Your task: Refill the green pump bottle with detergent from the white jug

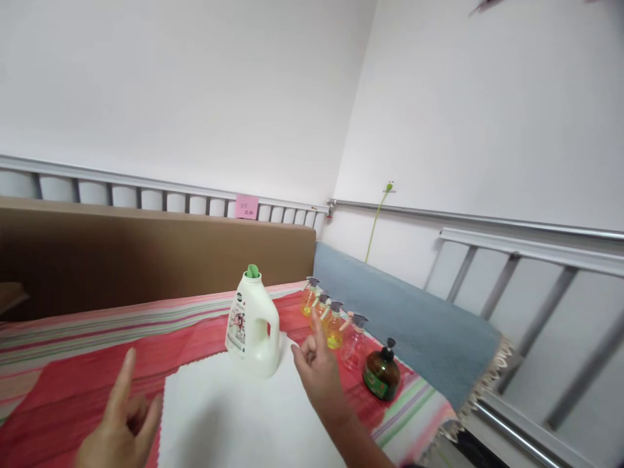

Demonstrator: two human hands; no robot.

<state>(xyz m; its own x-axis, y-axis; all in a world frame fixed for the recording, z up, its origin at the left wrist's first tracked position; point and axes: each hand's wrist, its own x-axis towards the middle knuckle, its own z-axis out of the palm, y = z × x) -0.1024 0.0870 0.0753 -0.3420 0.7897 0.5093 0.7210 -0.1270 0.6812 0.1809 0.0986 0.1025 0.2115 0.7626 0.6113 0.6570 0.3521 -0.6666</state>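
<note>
My left hand [119,422] is at the lower left over the striped cloth, index finger pointing up and thumb apart, holding nothing. My right hand [318,370] is raised at the white cloth's right edge, index finger up and thumb out, also holding nothing. Between and beyond them a white jug [258,325] with a handle and a green top stands upright on the white cloth [244,419]. Behind my right hand is a row of clear spray bottles, including a yellow-filled bottle [335,333] and a pinkish bottle [354,348]. A brown pump bottle [382,375] ends the row.
The red striped cloth [112,364] covers the table. A brown panel [160,260] runs along the back, below a white railing with a pink note [246,207]. On the right lie a blue-grey covered surface [404,318] and a metal radiator [531,292]. A green cord [374,227] hangs from the wall socket.
</note>
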